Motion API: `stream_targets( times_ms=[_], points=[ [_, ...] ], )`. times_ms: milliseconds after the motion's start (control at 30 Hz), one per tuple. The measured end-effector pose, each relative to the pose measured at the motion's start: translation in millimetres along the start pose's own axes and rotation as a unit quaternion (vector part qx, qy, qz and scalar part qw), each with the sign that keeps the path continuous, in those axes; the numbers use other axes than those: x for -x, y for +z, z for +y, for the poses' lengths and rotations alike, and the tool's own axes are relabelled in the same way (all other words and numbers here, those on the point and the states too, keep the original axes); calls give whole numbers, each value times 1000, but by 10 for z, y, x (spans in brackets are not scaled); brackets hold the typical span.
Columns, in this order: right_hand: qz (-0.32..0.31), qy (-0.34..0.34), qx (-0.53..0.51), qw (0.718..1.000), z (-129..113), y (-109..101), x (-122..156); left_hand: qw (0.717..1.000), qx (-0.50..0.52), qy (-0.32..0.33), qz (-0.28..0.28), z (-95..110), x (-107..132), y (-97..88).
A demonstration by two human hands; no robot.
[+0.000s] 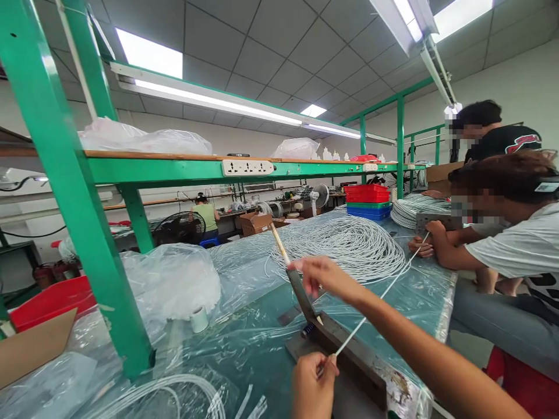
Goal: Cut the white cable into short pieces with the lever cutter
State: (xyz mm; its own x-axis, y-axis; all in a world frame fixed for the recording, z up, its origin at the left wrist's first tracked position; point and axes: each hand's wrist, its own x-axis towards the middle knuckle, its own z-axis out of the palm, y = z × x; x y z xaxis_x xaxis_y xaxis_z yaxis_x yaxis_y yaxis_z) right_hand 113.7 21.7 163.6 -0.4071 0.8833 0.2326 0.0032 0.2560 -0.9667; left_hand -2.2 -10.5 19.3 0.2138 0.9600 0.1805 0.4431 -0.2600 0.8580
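Observation:
My left hand is closed around the end of a thin white cable, pinched between thumb and fingers just in front of a metal lever cutter. From there the cable runs back to the right, up to a co-worker's hands. My right hand is at the raised lever of the cutter, its fingertips next to the lower end of the pale handle. Motion smears those fingers, so I cannot tell whether they grip it. Behind the cutter lies a big coil of white cable.
Two people sit at the right; a co-worker's hand is on the cable. Red and blue bins stand behind the coil. A green post, a plastic bag, a tape roll and cut cables are on the left.

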Motion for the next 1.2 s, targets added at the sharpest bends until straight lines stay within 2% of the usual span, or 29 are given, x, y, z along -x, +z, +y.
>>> stream_targets(
  times_ms=[33,100,167,233,400,600,700,767,867,967,1100,1200],
  points=[
    [43,7,13,999,-39,-190,-282,1000,20,7,9,15,16,4],
    [91,45,27,994,-59,-479,-793,998,62,-1,20,42,42,16],
    [96,97,34,990,-11,-629,-1181,995,90,-25,22,39,46,36],
    [76,145,33,986,66,-658,-1436,994,100,-40,24,-4,26,60],
    [15,212,9,977,168,-505,-1704,994,100,-27,34,-195,-56,106],
    [18,228,-10,973,88,-440,-1684,993,92,-33,66,-327,-70,135],
    [24,204,-22,978,-23,-498,-1493,991,113,-35,70,-340,-40,169],
    [22,180,-36,983,-131,-562,-1263,987,140,-37,71,-339,-19,199],
    [18,153,-56,986,-303,-681,-772,981,174,-44,71,-321,2,219],
    [25,156,-71,985,-390,-781,-155,981,175,-56,59,-271,15,181],
    [24,165,-81,983,-283,-806,693,986,154,-57,25,-172,38,97],
    [59,206,-85,973,-125,-750,1179,986,153,-64,22,-129,48,73]
  ],
)
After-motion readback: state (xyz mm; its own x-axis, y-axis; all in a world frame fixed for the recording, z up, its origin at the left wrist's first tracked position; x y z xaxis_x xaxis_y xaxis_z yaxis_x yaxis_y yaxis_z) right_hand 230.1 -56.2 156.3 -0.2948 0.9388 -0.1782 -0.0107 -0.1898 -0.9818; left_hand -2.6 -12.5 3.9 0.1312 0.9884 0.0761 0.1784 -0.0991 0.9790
